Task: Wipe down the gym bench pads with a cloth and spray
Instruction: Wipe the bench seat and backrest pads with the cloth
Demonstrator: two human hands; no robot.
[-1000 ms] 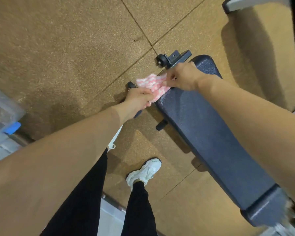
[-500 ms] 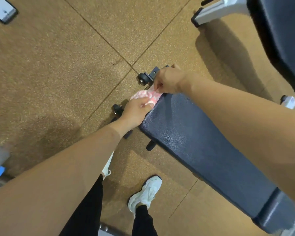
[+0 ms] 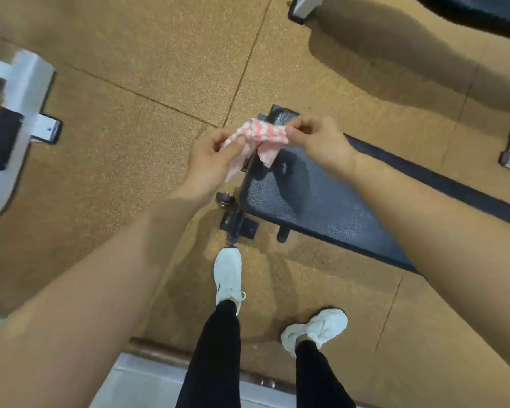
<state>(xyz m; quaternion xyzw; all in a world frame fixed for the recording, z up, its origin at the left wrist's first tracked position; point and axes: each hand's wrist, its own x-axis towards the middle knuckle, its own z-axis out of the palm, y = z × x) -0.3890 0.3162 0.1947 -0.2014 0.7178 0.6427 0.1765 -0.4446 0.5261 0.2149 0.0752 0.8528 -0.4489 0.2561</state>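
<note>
Both hands hold a pink-and-white patterned cloth [image 3: 262, 136] stretched between them over the far left end of the dark blue bench pad [image 3: 309, 201]. The left hand [image 3: 209, 163] grips the cloth's left part, with thumb and curled fingers closed round a bunched edge that trails down past the palm. The right hand [image 3: 318, 142] pinches the cloth's right edge between thumb and fingertips, the other fingers curled. A loose corner of the cloth hangs down in front of the pad; whether it touches the pad cannot be told.

The bench pad runs from under the hands towards the right, passing beneath the right forearm. At its near left corner a black metal foot [image 3: 237, 223] with a small wheel stands on the floor [image 3: 130, 136], which is laid with brown speckled tiles.

Near the bottom, the person's legs in black trousers end in two white trainers: the left trainer [image 3: 228, 275] just before the black foot, the right trainer [image 3: 315, 328] further right and nearer. A blurred white machine frame [image 3: 24, 92] sits at the far left. Another dark pad [image 3: 471, 13] and a white frame leg [image 3: 302, 7] lie along the top edge.
</note>
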